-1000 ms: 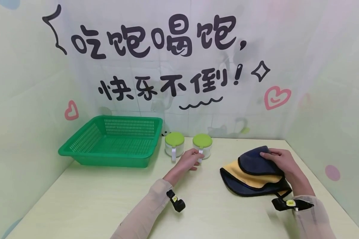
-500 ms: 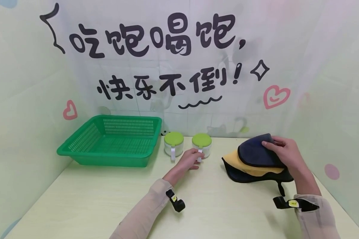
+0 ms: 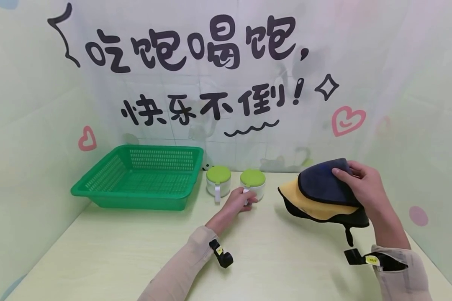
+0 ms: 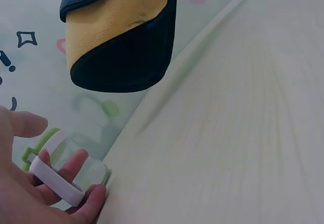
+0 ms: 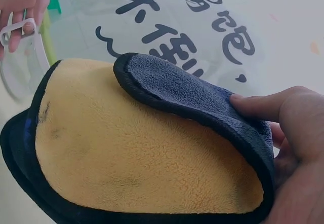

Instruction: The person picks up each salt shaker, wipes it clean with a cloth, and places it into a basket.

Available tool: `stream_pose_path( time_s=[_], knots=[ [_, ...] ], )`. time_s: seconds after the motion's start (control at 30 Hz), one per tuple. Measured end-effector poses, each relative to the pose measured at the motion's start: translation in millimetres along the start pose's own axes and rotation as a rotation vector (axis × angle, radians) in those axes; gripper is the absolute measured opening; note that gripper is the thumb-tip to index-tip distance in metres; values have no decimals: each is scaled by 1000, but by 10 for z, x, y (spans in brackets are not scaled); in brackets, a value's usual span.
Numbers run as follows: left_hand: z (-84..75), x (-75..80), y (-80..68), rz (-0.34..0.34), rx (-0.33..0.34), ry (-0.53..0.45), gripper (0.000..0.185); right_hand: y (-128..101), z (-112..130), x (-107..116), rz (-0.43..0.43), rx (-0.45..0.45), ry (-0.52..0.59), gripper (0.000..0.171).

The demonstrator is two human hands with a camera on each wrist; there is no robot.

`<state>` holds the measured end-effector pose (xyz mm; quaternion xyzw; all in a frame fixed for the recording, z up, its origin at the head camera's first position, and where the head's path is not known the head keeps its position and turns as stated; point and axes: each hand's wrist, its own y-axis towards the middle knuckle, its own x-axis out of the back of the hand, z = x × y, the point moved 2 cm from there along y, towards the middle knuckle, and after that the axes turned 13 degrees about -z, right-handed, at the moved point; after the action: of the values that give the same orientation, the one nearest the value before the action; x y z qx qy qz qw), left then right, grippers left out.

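One jar (image 3: 218, 180); basket (image 3: 139, 202) and second jar (image 3: 252, 179) either side.

Beige sleeves (image 3: 182, 261), yellow-labelled black wrist cameras (image 3: 224, 258)

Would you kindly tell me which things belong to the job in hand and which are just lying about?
In use:
cloth, in the right hand
jar, left hand on its handle

Not in use:
green basket
other jar

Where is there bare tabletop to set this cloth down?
Bare table lies between left sleeve and right sleeve, also in front of the green basket. Crowded: the back, where the basket, left jar, right jar and left hand cluster.
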<state>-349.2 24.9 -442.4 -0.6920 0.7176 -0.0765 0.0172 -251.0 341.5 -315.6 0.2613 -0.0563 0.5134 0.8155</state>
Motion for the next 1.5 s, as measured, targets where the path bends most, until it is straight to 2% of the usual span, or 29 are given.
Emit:
stream_pose_path(
  time_s=[0.17, 0.37, 0.53, 0.77, 1.0, 1.27, 1.5],
  knots=[
    [-1, 40, -11, -29, -32, -8, 15, 4, 50, -50, -4, 15, 3, 14],
    [-29, 91, -11, -45, -43, 7, 23, 1, 95, -90, 1, 54, -20, 18],
    [-139, 155, -55, -43, -63, 8, 25, -10, 124, -104, 2, 82, -37, 23],
    [-372, 251, -126, 35, -93, -95, 34, -9, 150, -109, -20, 101, -80, 25],
    [-527, 317, -180, 123, -151, -122, 32, -37, 198, -147, -25, 134, -110, 29],
    [-675, 355, -258, 162, -155, -120, 31, -89, 258, -191, -52, 156, -92, 29],
    [-738, 332, -330, 185, -163, -132, 31, -161, 343, -229, -38, 213, -65, 27]
  ],
)
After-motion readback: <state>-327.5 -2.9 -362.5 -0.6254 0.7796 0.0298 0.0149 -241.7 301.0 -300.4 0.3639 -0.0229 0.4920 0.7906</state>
